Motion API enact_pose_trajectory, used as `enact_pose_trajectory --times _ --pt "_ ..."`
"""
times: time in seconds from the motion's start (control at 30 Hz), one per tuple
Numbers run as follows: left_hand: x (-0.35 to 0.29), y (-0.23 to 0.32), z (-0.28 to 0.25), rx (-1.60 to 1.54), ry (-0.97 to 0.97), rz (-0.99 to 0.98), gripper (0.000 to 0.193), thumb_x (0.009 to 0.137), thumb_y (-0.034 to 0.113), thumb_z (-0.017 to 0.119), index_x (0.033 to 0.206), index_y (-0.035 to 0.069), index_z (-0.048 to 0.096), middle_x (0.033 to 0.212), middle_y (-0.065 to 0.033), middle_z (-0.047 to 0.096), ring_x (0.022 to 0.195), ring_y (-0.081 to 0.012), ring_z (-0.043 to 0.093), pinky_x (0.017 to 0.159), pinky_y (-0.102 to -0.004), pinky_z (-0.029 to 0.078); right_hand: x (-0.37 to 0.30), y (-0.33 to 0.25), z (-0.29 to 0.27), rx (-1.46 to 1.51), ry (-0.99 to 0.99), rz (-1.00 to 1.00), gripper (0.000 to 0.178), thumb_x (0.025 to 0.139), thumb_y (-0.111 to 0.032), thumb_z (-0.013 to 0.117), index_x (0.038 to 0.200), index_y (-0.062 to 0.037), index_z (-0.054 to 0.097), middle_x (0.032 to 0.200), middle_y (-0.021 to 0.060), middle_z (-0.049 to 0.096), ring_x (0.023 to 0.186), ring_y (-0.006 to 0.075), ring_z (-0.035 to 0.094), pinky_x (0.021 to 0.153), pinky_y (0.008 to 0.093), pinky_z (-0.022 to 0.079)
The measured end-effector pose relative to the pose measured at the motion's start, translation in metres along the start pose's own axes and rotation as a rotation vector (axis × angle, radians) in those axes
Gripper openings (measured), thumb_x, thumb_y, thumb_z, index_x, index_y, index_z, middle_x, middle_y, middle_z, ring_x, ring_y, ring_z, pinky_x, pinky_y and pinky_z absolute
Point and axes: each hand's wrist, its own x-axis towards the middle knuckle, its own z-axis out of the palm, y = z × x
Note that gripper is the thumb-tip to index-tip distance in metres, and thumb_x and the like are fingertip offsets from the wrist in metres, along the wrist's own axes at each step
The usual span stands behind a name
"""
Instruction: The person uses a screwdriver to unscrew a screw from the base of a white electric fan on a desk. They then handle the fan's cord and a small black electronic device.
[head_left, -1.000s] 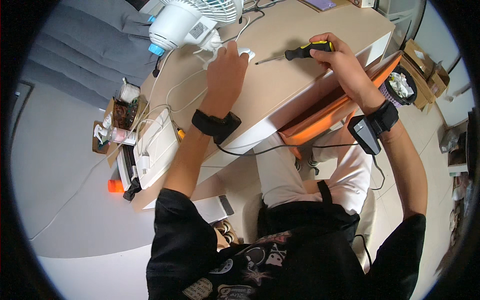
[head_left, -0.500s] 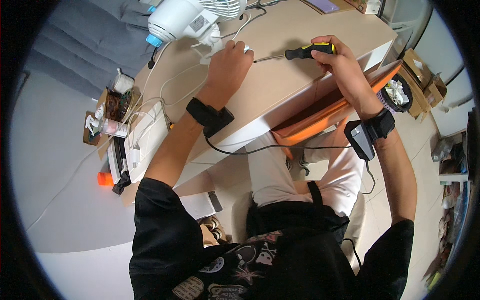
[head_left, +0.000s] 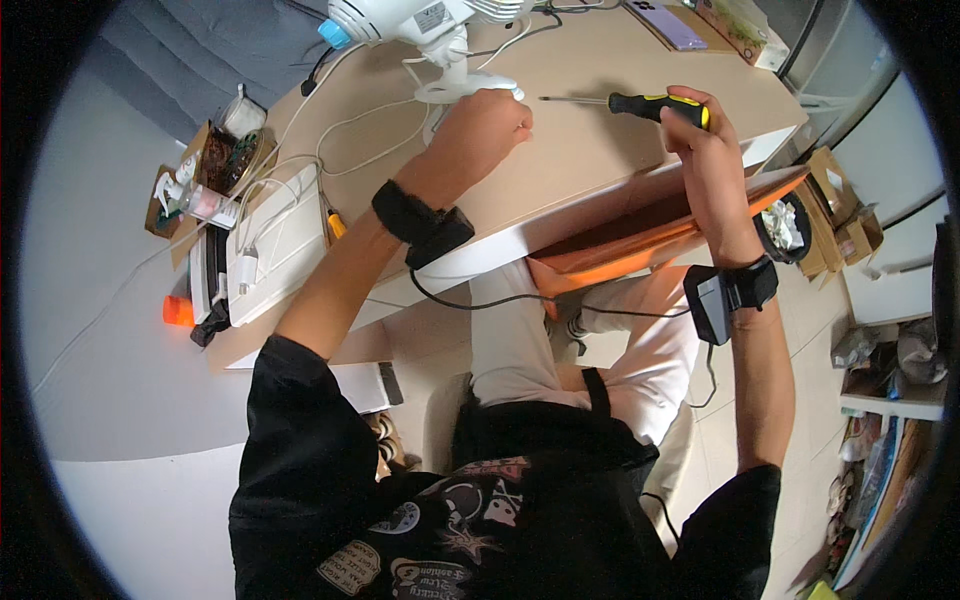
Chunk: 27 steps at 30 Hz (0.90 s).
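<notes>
My right hand [head_left: 705,140] is closed around the black-and-yellow handle of a screwdriver [head_left: 655,106]. The screwdriver lies level above the desk, its thin metal shaft pointing left toward my other hand, tip apart from it. My left hand [head_left: 478,135] is closed with the fingers curled under; whatever they hold, if anything, is hidden. Right behind that hand is the round base of a white fan [head_left: 465,80]. The fan leans over at the far side, with a blue knob [head_left: 334,34] at its left end and its top cut off by the picture's edge.
White cables [head_left: 350,140] loop across the desk [head_left: 570,150] on the left. A purple phone [head_left: 665,24] lies far right. An orange curved piece [head_left: 590,265] sticks out below the desk's front edge. A waste bin [head_left: 790,245] and cardboard boxes [head_left: 845,215] stand on the right.
The view has shifted a little. My left hand has drawn slightly nearer to me from the fan's base, and the screwdriver's tip is farther from that hand. My right hand still grips the handle.
</notes>
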Motion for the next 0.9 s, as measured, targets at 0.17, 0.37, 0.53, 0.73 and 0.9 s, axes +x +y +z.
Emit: enact_pose_trajectory --times 0.17,0.37,0.53,0.73,0.9 --pt "0.033 0.007 0.017 -0.009 -0.002 -0.053 0.015 0.087 0.014 0.064 0.089 0.002 0.072 0.090 -0.0191 0.068 0.086 -0.0356 0.066 0.078 -0.0424 0.053 0.002 0.004 -0.005 0.064 0.146 -0.097 0.030 0.091 -0.007 0.066 0.118 0.0000 0.057 0.092 0.0041 0.057 0.079 0.0117 0.050 0.073 0.0246 0.042" --pt "0.067 -0.005 0.046 0.011 0.125 0.091 0.009 0.086 0.007 0.062 0.088 0.002 0.069 0.085 -0.0182 0.069 0.081 -0.0362 0.067 0.076 -0.0437 0.053 0.001 0.005 -0.004 0.090 0.215 -0.125 0.031 0.091 -0.007 0.066 0.120 -0.0012 0.055 0.094 0.0045 0.057 0.079 0.0117 0.051 0.073 0.0236 0.043" --pt "0.086 -0.003 0.053 -0.034 0.062 0.005 0.008 0.086 0.012 0.066 0.085 0.003 0.067 0.081 -0.0161 0.068 0.077 -0.0355 0.066 0.072 -0.0436 0.053 -0.001 0.004 -0.002 0.153 0.236 -0.113 0.031 0.091 -0.006 0.067 0.119 -0.0023 0.056 0.094 0.0040 0.058 0.078 0.0113 0.052 0.072 0.0234 0.043" --pt "0.086 -0.005 0.054 -0.070 0.068 -0.015 0.013 0.085 0.017 0.070 0.087 0.004 0.066 0.081 -0.0151 0.068 0.077 -0.0333 0.066 0.070 -0.0418 0.052 -0.005 -0.001 -0.003 0.155 0.254 -0.116 0.031 0.091 -0.006 0.066 0.120 -0.0028 0.056 0.092 0.0034 0.057 0.079 0.0112 0.051 0.072 0.0232 0.041" --pt "0.077 -0.009 0.045 -0.092 0.054 -0.038 0.016 0.086 0.019 0.070 0.091 0.004 0.066 0.084 -0.0144 0.069 0.080 -0.0318 0.067 0.071 -0.0410 0.052 -0.002 0.002 0.000 0.166 0.227 -0.117 0.031 0.092 -0.006 0.066 0.120 -0.0025 0.056 0.091 0.0032 0.057 0.078 0.0114 0.051 0.072 0.0235 0.041"
